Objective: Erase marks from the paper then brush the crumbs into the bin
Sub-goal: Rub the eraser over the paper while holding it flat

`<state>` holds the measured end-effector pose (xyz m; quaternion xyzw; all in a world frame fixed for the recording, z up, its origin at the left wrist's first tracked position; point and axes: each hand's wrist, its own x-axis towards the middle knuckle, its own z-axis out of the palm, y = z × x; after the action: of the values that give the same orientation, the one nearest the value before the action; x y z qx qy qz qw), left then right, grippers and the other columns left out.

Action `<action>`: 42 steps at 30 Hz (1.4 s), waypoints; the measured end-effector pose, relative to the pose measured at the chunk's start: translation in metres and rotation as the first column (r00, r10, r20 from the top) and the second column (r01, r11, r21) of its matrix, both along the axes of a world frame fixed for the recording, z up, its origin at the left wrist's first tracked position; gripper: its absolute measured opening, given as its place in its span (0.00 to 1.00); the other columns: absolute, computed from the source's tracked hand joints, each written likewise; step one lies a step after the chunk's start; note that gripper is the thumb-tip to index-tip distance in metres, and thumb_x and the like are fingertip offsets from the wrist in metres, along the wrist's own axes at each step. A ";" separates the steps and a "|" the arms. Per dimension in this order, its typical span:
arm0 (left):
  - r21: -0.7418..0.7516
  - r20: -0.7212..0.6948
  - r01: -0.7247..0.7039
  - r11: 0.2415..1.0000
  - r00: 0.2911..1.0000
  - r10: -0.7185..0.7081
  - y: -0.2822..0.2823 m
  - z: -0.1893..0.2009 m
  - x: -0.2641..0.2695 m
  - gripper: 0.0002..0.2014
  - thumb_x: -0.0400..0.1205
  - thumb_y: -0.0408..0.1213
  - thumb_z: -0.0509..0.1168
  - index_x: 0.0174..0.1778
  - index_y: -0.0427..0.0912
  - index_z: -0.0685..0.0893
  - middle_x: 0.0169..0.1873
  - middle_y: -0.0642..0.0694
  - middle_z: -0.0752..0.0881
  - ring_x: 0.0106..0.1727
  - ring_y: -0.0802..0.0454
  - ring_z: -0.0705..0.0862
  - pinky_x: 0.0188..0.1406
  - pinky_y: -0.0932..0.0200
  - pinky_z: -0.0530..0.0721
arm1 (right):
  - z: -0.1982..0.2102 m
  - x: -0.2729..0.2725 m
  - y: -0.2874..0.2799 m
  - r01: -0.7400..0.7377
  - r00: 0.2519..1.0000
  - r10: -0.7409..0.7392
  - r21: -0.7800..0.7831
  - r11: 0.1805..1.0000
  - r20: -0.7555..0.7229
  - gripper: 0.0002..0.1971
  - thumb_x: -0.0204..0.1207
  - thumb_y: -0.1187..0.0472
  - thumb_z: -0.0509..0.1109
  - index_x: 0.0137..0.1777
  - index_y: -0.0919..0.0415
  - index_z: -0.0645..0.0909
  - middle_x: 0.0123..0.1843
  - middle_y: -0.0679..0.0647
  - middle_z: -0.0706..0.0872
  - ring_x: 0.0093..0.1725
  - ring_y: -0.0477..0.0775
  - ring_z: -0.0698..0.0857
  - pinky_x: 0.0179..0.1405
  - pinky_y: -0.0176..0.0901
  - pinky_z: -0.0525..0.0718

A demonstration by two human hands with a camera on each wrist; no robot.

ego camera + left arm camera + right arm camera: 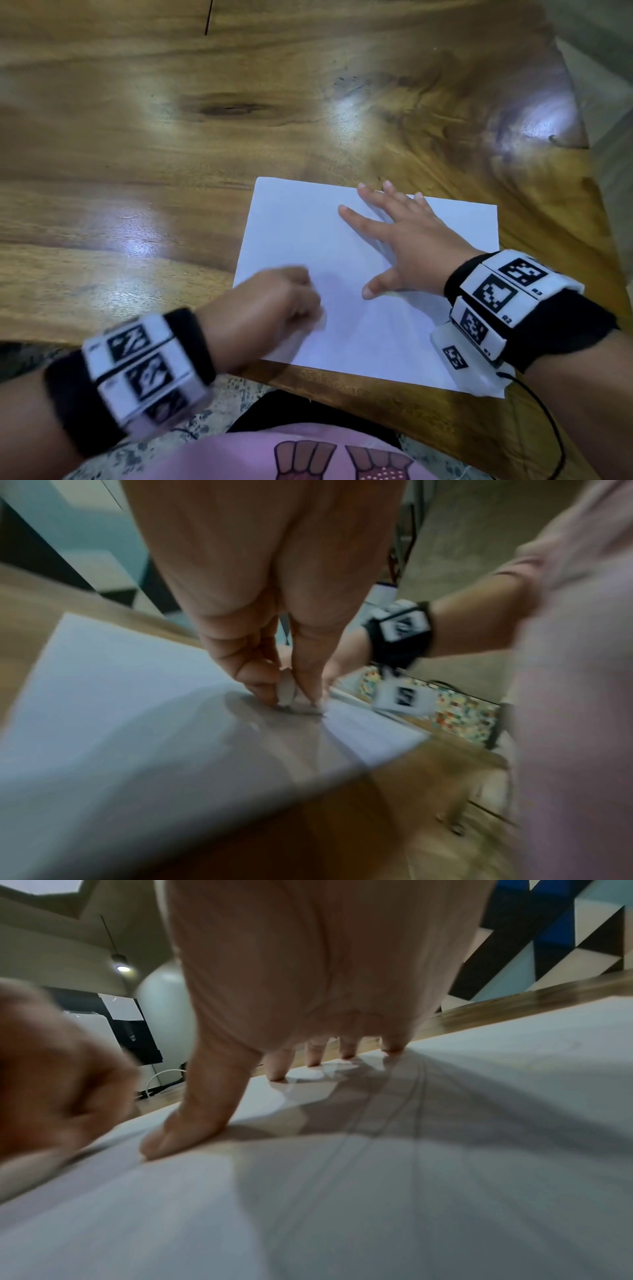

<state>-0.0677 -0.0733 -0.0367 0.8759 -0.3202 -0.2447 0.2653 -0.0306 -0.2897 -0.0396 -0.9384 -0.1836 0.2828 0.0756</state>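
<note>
A white sheet of paper (346, 250) lies on the wooden table near its front edge. My left hand (274, 305) is blurred over the paper's near-left part and pinches a small white eraser (287, 691), whose tip presses on the paper (120, 696). My right hand (397, 240) lies flat on the sheet with fingers spread, and its fingertips (277, 1069) and thumb press the paper (445, 1150) down. Faint pencil lines show on the sheet in the right wrist view. No bin is in view.
The wooden table (171, 137) stretches away to the left and back. Its right edge (582, 137) curves off beside the paper. The table's front edge runs just under the sheet, near my pink shirt (308, 452).
</note>
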 end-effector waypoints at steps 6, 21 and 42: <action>-0.031 0.039 -0.116 0.993 0.992 0.117 0.001 -0.002 0.022 0.04 0.70 0.40 0.71 0.33 0.45 0.86 0.31 0.55 0.79 0.33 0.64 0.77 0.33 0.76 0.68 | -0.001 0.000 0.000 -0.009 1.000 0.009 -0.010 1.000 0.009 0.56 0.62 0.35 0.74 0.81 0.36 0.38 0.83 0.43 0.29 0.81 0.51 0.28 0.80 0.56 0.32; 0.005 -0.085 -0.050 0.999 0.995 0.050 0.002 -0.007 -0.007 0.03 0.75 0.36 0.68 0.43 0.46 0.84 0.39 0.55 0.76 0.39 0.59 0.78 0.40 0.78 0.71 | 0.000 -0.001 0.000 -0.010 1.000 0.010 0.011 1.000 0.019 0.56 0.63 0.36 0.75 0.81 0.36 0.38 0.83 0.44 0.29 0.81 0.52 0.28 0.80 0.55 0.32; -0.050 0.147 -0.006 0.999 0.989 0.014 0.007 -0.013 -0.003 0.13 0.80 0.48 0.56 0.52 0.52 0.84 0.39 0.52 0.80 0.41 0.53 0.79 0.42 0.57 0.76 | 0.015 0.005 -0.046 0.530 0.844 -0.514 -0.095 0.843 0.150 0.43 0.53 0.40 0.82 0.64 0.57 0.68 0.64 0.55 0.72 0.67 0.58 0.68 0.60 0.52 0.68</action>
<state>-0.0704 -0.0663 -0.0500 0.8863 -0.3406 -0.1699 0.2637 -0.0254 -0.3353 -0.0250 -0.9709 0.0942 0.2065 0.0763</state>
